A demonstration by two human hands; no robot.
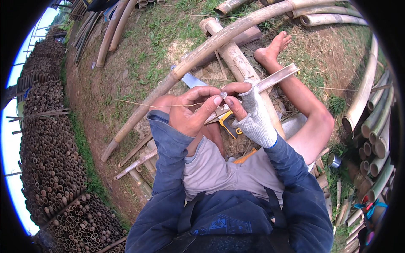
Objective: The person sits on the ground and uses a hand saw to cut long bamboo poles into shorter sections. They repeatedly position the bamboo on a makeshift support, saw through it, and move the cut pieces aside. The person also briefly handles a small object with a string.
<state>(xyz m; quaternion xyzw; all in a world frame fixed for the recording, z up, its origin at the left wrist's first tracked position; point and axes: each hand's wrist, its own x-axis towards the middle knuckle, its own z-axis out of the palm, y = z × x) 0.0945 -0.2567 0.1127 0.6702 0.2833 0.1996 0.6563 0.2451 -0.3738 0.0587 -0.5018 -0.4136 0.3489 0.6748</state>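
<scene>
My bare left hand (190, 109) and my right hand (255, 111), in a white glove with bare fingertips, meet in front of me. Thumbs and forefingers of both pinch a small silvery, clear-looking piece (223, 95), too small to name. A thin straw-coloured strand (147, 103) runs out leftward from my left hand; where it ends among the fingers is hidden. Below the hands is a handsaw with a yellow and black handle (230, 125); its blade (192, 80) shows beyond my left fingers. Behind my right hand, a split bamboo piece (278, 78) slants across a bamboo log.
A long bamboo pole (168, 82) crosses in front of me, over a thick bamboo log (230, 50). Cut bamboo poles (375, 122) lie at right, near a metal can (334, 160). A large bamboo stack (55, 160) lines the left. My bare foot (274, 48) rests beyond the log.
</scene>
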